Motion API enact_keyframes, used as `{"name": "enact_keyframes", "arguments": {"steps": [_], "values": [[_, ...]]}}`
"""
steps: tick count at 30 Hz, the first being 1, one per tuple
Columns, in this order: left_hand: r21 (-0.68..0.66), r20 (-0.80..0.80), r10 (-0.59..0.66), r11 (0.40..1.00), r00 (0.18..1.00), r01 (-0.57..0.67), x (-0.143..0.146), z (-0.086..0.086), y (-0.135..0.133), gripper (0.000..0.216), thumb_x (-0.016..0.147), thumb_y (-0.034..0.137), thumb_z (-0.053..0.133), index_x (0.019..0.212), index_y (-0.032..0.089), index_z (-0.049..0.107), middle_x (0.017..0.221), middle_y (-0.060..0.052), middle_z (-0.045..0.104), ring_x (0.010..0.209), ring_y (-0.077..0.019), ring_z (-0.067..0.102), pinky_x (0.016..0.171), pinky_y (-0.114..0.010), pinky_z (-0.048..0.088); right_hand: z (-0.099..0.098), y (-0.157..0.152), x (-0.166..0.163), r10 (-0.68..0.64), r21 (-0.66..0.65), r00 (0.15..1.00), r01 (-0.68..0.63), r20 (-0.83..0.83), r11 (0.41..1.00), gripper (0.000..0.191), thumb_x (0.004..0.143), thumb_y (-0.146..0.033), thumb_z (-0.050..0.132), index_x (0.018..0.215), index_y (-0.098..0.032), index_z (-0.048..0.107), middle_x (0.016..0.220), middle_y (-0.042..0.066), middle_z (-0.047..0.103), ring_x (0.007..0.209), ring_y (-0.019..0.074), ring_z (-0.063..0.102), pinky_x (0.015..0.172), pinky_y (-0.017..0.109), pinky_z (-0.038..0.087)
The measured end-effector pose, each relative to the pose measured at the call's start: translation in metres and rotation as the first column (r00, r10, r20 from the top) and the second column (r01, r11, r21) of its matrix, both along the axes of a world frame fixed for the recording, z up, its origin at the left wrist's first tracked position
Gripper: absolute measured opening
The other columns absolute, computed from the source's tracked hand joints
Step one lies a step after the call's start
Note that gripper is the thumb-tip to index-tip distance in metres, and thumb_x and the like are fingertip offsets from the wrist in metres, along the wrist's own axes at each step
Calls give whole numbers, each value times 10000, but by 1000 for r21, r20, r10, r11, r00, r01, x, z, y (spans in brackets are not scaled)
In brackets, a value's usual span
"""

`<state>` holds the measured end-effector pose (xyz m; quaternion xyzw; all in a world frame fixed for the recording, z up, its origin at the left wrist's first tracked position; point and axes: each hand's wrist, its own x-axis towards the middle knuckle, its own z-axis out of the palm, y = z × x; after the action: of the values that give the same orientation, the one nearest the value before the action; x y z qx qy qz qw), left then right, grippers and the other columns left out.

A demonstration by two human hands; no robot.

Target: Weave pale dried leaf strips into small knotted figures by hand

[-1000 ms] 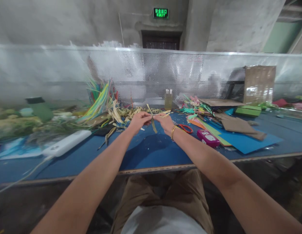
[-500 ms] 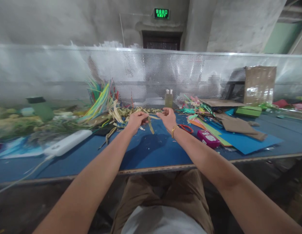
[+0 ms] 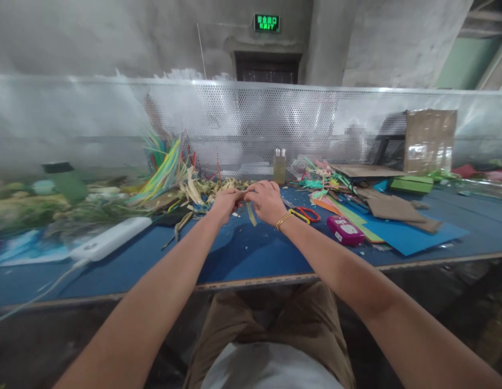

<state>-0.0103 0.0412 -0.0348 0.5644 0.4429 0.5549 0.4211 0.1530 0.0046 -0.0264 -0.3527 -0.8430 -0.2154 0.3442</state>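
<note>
My left hand (image 3: pixel 229 204) is closed, its fingertips pinching a pale, dry husk-like strip (image 3: pixel 250 214) over the middle of the blue table (image 3: pixel 251 254). Against it, my right hand (image 3: pixel 267 202) is closed too, with thumb and fingers on the same strip. One end of the strip hangs down between the hands. The fingers hide most of what lies at the pinch. Behind my left hand is a heap of similar dry strips (image 3: pixel 206 189). Scissors with red handles (image 3: pixel 310 214) and a yellow-handled tool (image 3: pixel 298 216) lie right of my right wrist.
A white power strip (image 3: pixel 113 237) lies at left, near a green bottle (image 3: pixel 65 181) and a bunch of coloured stems (image 3: pixel 165 167). To the right are a purple box (image 3: pixel 345 230), blue paper (image 3: pixel 413 237) and cardboard (image 3: pixel 397 209). A clear bottle (image 3: pixel 279 166) stands before the perforated screen (image 3: pixel 255 119).
My right hand has moved left, from the outstretched end of the strip to meet my left hand. The yellow-handled tool now shows beside the red scissors. My left hand has barely moved.
</note>
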Motion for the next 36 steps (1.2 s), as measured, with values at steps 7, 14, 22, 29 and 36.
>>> {"name": "enact_keyframes", "arguments": {"steps": [7, 14, 22, 29, 36], "values": [[-11, 40, -48, 999, 998, 48, 3, 0, -2, 142, 600, 243, 688, 630, 144, 592, 464, 9, 534, 376, -63, 422, 365, -190, 242, 0, 5, 1, 14, -13, 1000, -15, -19, 1000, 148, 872, -242, 521, 860, -249, 669, 1083, 26, 628, 1024, 218, 457, 903, 392, 237], [37, 40, -97, 995, 994, 96, 3, -2, 0, 174, 607, 265, 717, 669, 150, 603, 488, 20, 544, 402, -60, 441, 397, -184, 293, 1, 6, 2, 1, -78, 993, -11, -120, 997, 214, 921, -289, 452, 919, -222, 656, 998, 50, 655, 968, 195, 528, 864, 351, 269], [104, 15, -125, 987, 992, 123, 5, -1, -2, 235, 622, 330, 743, 690, 159, 597, 537, 13, 570, 469, -75, 495, 451, -195, 346, -8, 20, 3, -76, -160, 929, 19, -362, 987, 186, 857, -334, 555, 895, -188, 663, 979, 88, 666, 989, 229, 563, 894, 367, 358], [183, -64, -153, 970, 986, 162, 6, 2, -7, 193, 664, 305, 716, 711, 160, 598, 557, 14, 576, 482, -76, 488, 487, -209, 373, -10, 25, 4, -92, -251, 876, -34, -473, 968, 170, 816, -337, 584, 800, -180, 647, 867, 71, 676, 846, 204, 606, 801, 330, 423], [231, -152, -151, 956, 977, 184, 6, 5, -11, 150, 685, 285, 688, 714, 164, 605, 533, 19, 556, 491, -88, 493, 512, -221, 387, -14, 30, 4, -105, -336, 807, -120, -581, 934, 176, 779, -342, 592, 709, -183, 562, 720, 17, 612, 695, 152, 542, 680, 285, 412]]}}
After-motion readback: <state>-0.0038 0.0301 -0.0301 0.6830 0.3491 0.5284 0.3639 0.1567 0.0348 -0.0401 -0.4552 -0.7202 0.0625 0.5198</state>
